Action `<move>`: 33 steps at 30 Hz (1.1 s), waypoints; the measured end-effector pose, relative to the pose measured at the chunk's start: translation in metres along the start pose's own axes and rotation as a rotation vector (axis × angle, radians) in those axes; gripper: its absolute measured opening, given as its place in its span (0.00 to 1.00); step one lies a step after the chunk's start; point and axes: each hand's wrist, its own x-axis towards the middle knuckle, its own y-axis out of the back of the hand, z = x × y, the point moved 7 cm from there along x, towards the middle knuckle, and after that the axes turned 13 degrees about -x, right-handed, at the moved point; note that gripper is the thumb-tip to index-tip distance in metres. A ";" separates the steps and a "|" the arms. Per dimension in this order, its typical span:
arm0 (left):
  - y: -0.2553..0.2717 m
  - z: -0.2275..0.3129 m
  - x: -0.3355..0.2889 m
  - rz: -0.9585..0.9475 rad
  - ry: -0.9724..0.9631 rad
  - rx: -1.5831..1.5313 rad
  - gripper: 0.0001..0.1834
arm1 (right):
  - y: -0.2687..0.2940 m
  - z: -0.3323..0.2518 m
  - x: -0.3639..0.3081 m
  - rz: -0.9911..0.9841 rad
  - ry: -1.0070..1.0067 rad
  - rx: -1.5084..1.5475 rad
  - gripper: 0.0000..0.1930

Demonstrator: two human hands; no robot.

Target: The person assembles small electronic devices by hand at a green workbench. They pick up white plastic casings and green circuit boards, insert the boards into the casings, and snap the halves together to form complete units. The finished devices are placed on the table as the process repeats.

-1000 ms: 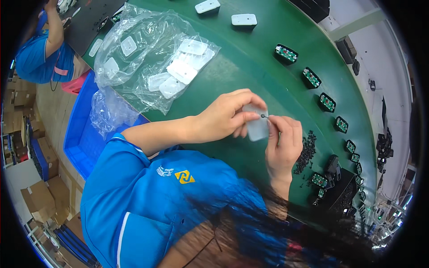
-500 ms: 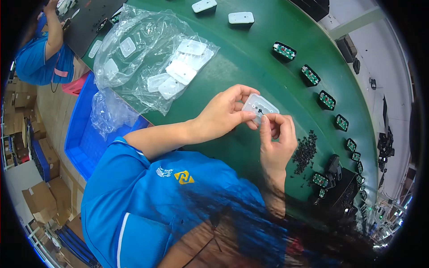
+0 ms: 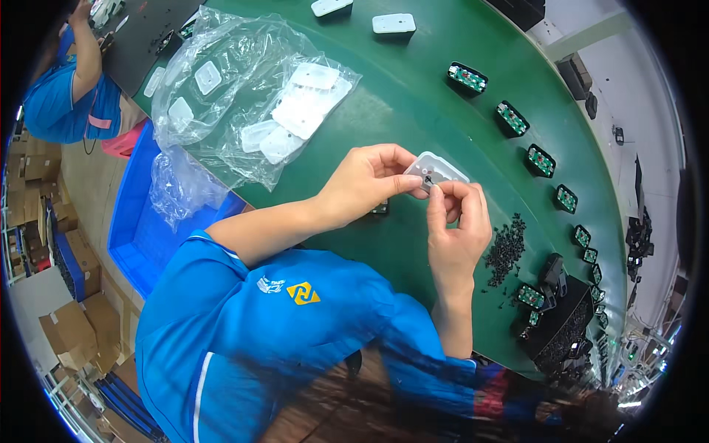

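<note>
My left hand [image 3: 363,183] grips a translucent white plastic cover [image 3: 442,167] by its near-left side, thumb on top. The cover is tilted, its recessed face with small holes turned toward me. My right hand [image 3: 459,220] pinches a small black part [image 3: 429,179] between thumb and forefinger, against the cover's inner face. Whether the part is seated in a hole, I cannot tell. To the right of my right hand lies a loose pile of small black parts [image 3: 505,247]. Below my left hand, a bit of a black housing with a circuit board [image 3: 381,209] shows, mostly hidden.
A clear plastic bag [image 3: 244,81] with several white covers [image 3: 299,114] lies at the left of the green table [image 3: 354,255]. Black housings with green boards [image 3: 512,118] line the right side. A blue bin [image 3: 140,236] stands beside the table. Another person [image 3: 74,96] works far left.
The cover has tilted up and shifted slightly right in my left hand. My right hand keeps its pinch at the black part. The housing below my left hand has come into sight.
</note>
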 end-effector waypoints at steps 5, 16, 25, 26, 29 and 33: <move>-0.015 0.004 -0.002 -0.099 -0.176 0.037 0.10 | -0.003 0.014 -0.007 -0.001 -0.275 0.259 0.04; -0.034 0.013 -0.007 -0.234 -0.640 0.460 0.07 | -0.005 0.019 -0.018 0.069 -0.343 0.413 0.06; -0.023 0.000 0.005 -0.125 -0.199 0.056 0.06 | 0.017 0.031 -0.011 0.064 -0.248 0.280 0.18; -0.024 -0.003 0.005 -0.128 -0.170 0.069 0.06 | 0.012 0.034 -0.009 0.019 -0.209 0.330 0.19; -0.026 -0.003 0.004 -0.145 -0.166 0.089 0.07 | -0.001 0.042 -0.010 -0.180 -0.297 0.522 0.15; -0.026 -0.006 0.002 -0.137 -0.133 0.121 0.08 | -0.001 0.040 -0.004 -0.285 -0.396 0.619 0.09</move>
